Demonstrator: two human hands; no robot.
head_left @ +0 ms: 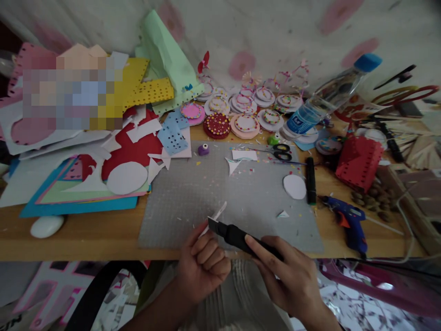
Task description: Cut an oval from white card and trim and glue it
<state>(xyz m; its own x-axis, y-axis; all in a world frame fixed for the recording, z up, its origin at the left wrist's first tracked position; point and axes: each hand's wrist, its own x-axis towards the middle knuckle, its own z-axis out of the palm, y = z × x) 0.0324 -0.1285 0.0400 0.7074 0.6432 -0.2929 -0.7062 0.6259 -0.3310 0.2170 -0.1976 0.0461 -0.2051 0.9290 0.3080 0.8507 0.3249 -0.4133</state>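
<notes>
My left hand [206, 264] is closed, pinching a narrow white paper strip [220, 210] that points up and to the right over the near part of the grey cutting mat [179, 197]. Wrapped round a black-handled tool with a flat, blade-like tip [237, 236] is my right hand [289, 271], its index finger stretched along the handle. That tip lies against or right beside the strip, close to my left fingertips; whether they touch is hard to see. Farther up the mat are a white paper scrap [233, 166], a white paper circle [294, 186] and scissors [282, 151].
Coloured and cut papers [127, 142] pile up at the left. Several decorated paper discs [217, 125] line the back, beside a tilted water bottle [310, 112]. On the right lie a black marker [310, 181], a blue glue gun [347, 218] and a red paper box [360, 161].
</notes>
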